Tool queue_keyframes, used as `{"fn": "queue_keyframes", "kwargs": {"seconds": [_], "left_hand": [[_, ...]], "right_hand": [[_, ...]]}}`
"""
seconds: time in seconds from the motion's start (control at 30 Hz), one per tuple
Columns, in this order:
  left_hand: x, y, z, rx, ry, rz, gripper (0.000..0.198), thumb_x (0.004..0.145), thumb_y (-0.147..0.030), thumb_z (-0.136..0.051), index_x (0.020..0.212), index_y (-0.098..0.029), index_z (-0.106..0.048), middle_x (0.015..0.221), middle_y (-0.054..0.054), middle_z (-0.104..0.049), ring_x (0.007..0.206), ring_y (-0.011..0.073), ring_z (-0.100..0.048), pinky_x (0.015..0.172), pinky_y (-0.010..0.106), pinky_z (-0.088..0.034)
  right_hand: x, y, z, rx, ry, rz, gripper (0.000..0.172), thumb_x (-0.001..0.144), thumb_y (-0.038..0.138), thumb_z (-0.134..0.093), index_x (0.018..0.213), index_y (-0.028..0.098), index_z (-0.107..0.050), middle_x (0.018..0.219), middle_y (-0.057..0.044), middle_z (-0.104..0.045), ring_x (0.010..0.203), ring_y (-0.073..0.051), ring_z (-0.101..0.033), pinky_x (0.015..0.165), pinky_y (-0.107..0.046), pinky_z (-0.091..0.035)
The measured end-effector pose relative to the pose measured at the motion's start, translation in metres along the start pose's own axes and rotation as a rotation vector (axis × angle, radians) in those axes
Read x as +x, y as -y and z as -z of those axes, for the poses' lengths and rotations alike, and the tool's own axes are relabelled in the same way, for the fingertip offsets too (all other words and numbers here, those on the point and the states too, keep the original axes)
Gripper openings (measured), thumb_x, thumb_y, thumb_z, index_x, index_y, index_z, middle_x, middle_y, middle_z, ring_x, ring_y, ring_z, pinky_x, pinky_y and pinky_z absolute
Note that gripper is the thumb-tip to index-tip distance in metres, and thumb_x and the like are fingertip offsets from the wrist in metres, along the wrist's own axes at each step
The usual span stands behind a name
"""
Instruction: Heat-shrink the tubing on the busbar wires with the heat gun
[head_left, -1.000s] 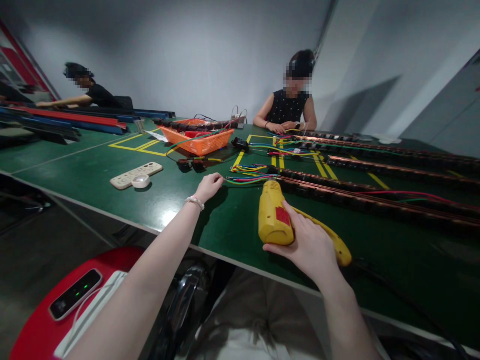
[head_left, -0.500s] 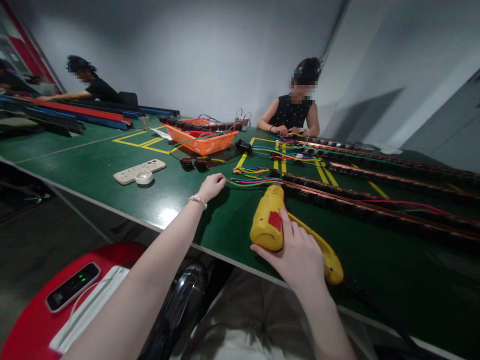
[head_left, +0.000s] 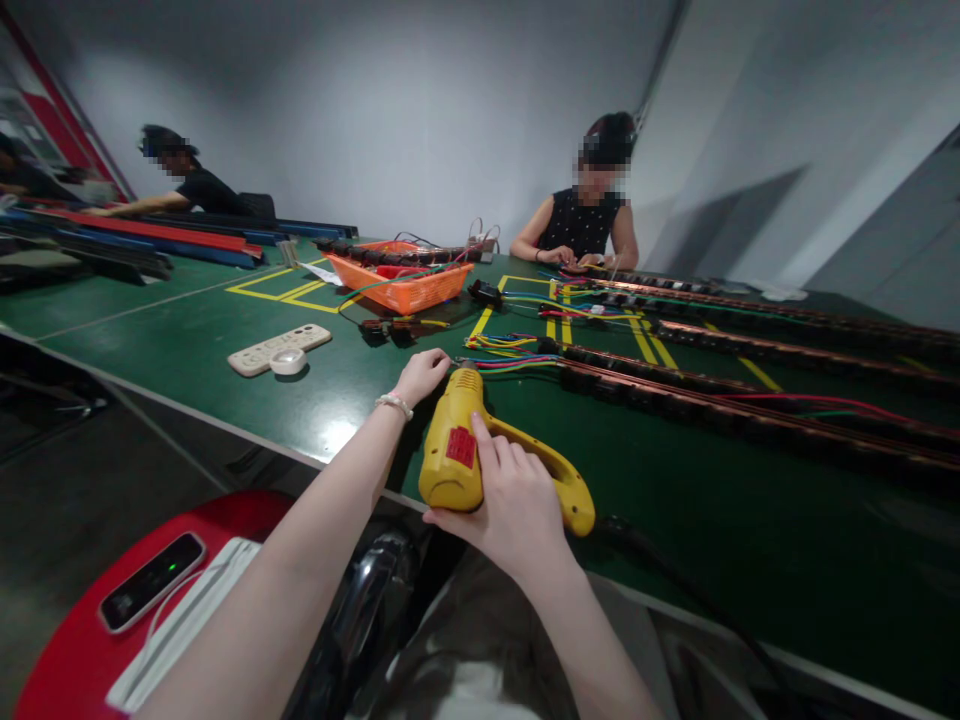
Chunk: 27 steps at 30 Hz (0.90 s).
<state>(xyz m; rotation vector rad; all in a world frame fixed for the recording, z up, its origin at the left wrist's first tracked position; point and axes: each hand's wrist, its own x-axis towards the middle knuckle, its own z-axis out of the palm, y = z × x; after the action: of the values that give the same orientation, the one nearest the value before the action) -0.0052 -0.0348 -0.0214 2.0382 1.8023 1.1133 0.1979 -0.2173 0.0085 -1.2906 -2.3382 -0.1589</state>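
My right hand (head_left: 517, 495) is wrapped round the body of a yellow heat gun (head_left: 454, 440) with a red label. Its nozzle points away from me, at the ends of several coloured wires (head_left: 510, 362). Those wires come out of a long copper-and-black bar assembly (head_left: 645, 385) lying on the green table. Just left of the nozzle, my left hand (head_left: 424, 375) is closed at the wire tips, its fingers pinched together; what they hold is too small to make out. A beaded bracelet is on the left wrist.
An orange basket (head_left: 405, 288) with wired parts stands beyond my left hand. A beige power strip (head_left: 259, 352) and tape roll (head_left: 288, 362) lie left. Across the table a person (head_left: 581, 225) handles wires. More bar assemblies (head_left: 787, 365) stretch right; a black cable (head_left: 675, 575) trails near the edge.
My right hand has moved the heat gun left along the wires, so its nozzle is now beside my left hand. The left hand has stayed almost still.
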Motion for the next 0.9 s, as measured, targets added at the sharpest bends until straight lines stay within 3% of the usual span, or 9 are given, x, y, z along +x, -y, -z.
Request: {"fn": "queue_keyframes", "kwargs": {"seconds": [0.4,0.7,0.9], "left_hand": [[-0.001,0.001,0.002,-0.011,0.011,-0.026,0.030,0.083,-0.034,-0.044,0.081,-0.016,-0.067,0.080,0.005,-0.069,0.074,0.0161,-0.058,0.066,0.024,-0.040],[-0.003,-0.001,0.002,-0.064,0.026,0.023,0.028,0.083,-0.034,-0.044,0.080,-0.017,-0.065,0.069,0.002,-0.065,0.064,0.0141,-0.055,0.059,0.023,-0.038],[-0.002,-0.001,0.002,-0.074,0.021,0.015,0.027,0.083,-0.033,-0.044,0.077,-0.017,-0.065,0.068,0.003,-0.065,0.064,0.0141,-0.056,0.059,0.023,-0.038]], "right_hand": [[0.000,-0.009,0.003,0.069,0.019,0.028,0.108,0.065,0.085,-0.046,0.142,0.011,-0.033,0.099,-0.011,-0.058,0.091,-0.026,-0.054,0.080,-0.041,-0.043],[-0.010,-0.053,0.018,0.071,0.048,-0.024,0.109,0.060,0.085,-0.052,0.142,0.018,-0.031,0.108,-0.010,-0.060,0.094,-0.026,-0.057,0.083,-0.042,-0.044],[-0.018,-0.085,0.021,-0.047,-0.010,-0.075,0.108,0.061,0.085,-0.051,0.143,0.017,-0.032,0.113,-0.011,-0.061,0.096,-0.027,-0.059,0.083,-0.041,-0.046]]}}
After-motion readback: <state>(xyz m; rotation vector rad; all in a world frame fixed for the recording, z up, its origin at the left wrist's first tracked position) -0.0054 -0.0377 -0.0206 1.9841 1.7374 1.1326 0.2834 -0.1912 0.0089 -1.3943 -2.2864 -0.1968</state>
